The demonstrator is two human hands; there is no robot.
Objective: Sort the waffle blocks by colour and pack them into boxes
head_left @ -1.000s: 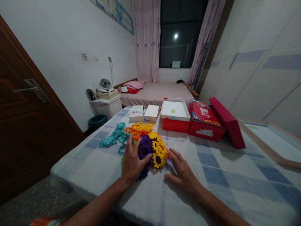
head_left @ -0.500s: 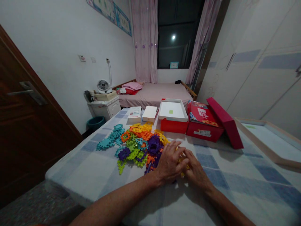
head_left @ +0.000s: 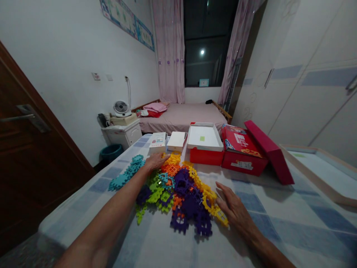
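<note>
A heap of plastic interlocking building pieces lies on the cloth. Purple pieces (head_left: 189, 206) sit in front, with green pieces (head_left: 156, 191) and orange pieces (head_left: 170, 170) beside and behind them. Teal pieces (head_left: 126, 175) form a separate strip at the left. My left hand (head_left: 157, 162) reaches over the heap, its outstretched fingers at the yellow pieces (head_left: 174, 158) at the back; its underside is hidden. Along the heap's right side runs a row of yellow pieces (head_left: 208, 191). My right hand (head_left: 231, 203) is open beside this row, fingers apart, with nothing in it.
Two small white boxes (head_left: 177, 140) stand behind the heap. To their right are a white tray-like lid (head_left: 205, 137) on a red box (head_left: 206, 157), a printed red box (head_left: 244, 149) and a leaning red lid (head_left: 270, 152). A shallow tray (head_left: 320, 171) lies far right.
My hands have moved apart. The left went from the yellow pieces at the right to the heap's back left; the right stays near the right side, fingers spread. The purple pieces are uncovered.
</note>
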